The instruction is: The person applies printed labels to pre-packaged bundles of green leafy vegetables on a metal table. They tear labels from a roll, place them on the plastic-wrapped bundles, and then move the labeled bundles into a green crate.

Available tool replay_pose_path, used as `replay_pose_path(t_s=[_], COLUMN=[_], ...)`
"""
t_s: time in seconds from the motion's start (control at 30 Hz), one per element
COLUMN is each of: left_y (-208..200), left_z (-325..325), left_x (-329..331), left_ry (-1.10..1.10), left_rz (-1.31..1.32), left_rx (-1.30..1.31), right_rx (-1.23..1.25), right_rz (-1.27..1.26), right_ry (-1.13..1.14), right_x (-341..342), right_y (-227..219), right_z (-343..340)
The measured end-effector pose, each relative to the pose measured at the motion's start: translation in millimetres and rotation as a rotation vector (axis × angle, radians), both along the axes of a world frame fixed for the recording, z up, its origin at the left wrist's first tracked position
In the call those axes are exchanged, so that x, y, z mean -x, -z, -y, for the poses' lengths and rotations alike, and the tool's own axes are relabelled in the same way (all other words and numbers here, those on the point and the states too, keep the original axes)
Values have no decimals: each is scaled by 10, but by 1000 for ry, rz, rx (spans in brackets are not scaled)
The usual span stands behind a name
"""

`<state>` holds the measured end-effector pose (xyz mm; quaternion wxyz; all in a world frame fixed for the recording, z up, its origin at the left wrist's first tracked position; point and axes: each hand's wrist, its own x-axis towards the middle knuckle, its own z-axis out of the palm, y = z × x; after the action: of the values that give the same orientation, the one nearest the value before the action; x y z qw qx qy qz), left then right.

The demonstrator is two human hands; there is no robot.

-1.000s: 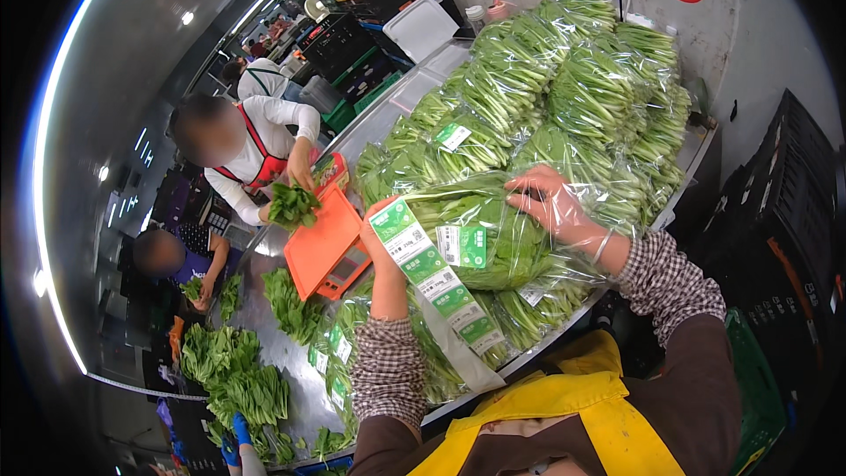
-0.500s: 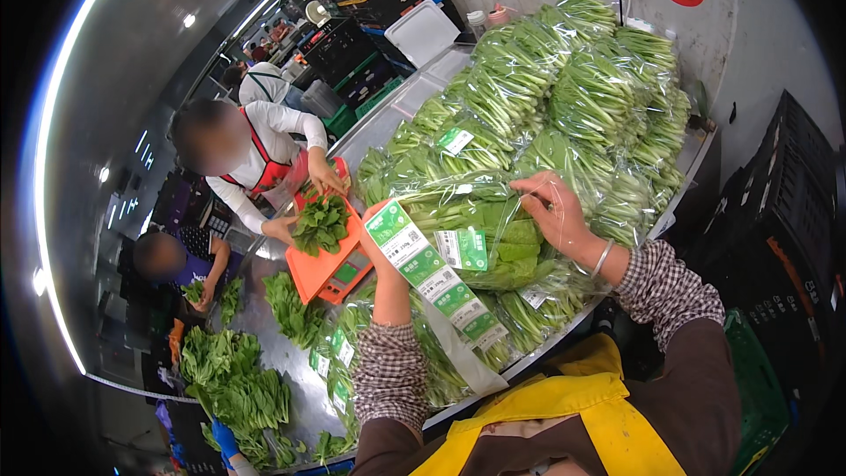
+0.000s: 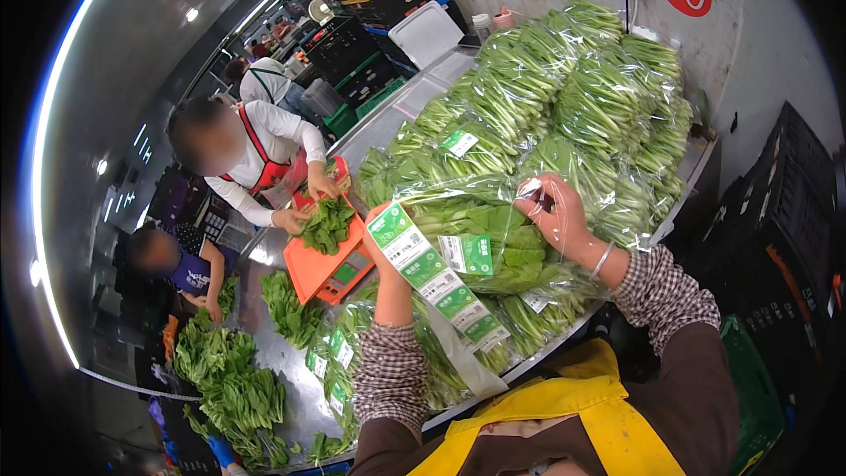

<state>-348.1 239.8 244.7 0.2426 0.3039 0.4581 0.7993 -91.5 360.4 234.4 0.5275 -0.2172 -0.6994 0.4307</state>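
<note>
A clear plastic bag of leafy greens (image 3: 511, 251), with a green and white label on its front, lies on other bagged greens before me. My left hand (image 3: 384, 251) is at the bag's left end, closed on a strip of green and white labels (image 3: 429, 269) that trails toward the table's near edge. The strip hides part of its fingers. At the bag's upper right, my right hand (image 3: 561, 219) has its fingers curled, pinching the clear plastic. Glare blurs what lies at the fingertips.
Bagged greens (image 3: 599, 106) are piled toward the wall. Across the metal table (image 3: 304, 379), a co-worker's hands (image 3: 319, 183) hold greens over an orange scale (image 3: 304, 273). Loose greens (image 3: 233, 388) lie at left. Black crates (image 3: 767, 238) stand at right.
My right hand's fingers have curled inward over the plastic. My left hand and the label strip have hardly moved. The co-worker's hands have shifted on the greens over the scale.
</note>
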Motion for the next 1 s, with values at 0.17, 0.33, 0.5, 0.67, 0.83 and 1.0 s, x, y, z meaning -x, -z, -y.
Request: replay_pose_path(t_s=[0.17,0.33,0.5,0.67,0.83,1.0], left_y=[17,100,237,183,103,68], left_z=[5,-41,-50,-17,6,61], left_x=[2,69,296,231,-7,-96], left_ry=[-20,45,327,237,21,-39], left_rz=[16,99,252,180,71,-71], left_rx=[26,-35,-173,-142,-61,6], right_rx=[-228,-469,-299,-306,-425,-275], right_rz=[88,183,214,115,153,95], right_ry=[-89,-61,20,33,-122,-224], right_x=[-35,-75,-46,60,-32,-71], right_y=[-33,-176,-204,-219,-211,-280], right_z=[-37,-3,84,96,146,212])
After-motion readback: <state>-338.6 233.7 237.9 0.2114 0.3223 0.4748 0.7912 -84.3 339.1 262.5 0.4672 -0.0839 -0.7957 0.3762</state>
